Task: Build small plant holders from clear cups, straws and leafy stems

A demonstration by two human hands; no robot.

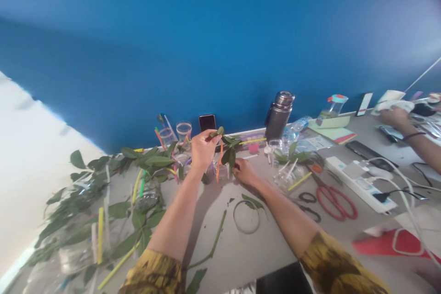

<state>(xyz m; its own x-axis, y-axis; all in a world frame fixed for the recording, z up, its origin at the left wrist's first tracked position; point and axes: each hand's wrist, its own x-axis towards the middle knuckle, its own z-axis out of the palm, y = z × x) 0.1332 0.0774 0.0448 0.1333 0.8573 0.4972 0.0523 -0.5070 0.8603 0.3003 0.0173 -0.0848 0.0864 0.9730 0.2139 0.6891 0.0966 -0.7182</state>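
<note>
My left hand [202,148] is closed in a pinch on a leafy sprig [228,150], whose green leaves hang to the right of my fingers. An orange straw [219,165] stands just below, in or beside a clear plastic cup [223,172]. Low on the right of that cup is my right hand [244,171], its fingers curled near the cup's side and the lowest leaves. What its fingertips hold, if anything, is hidden. A cut green stem [217,235] and a coil of grey wire [246,217] lie on the table in front of my hands.
Leafy branches, cups and straws crowd the left side. At the right lie red-handled scissors [336,200] and a power strip [360,184] with cables. A dark flask [279,115] and a phone [207,122] stand by the blue wall. Another person's hand [396,117] is at far right.
</note>
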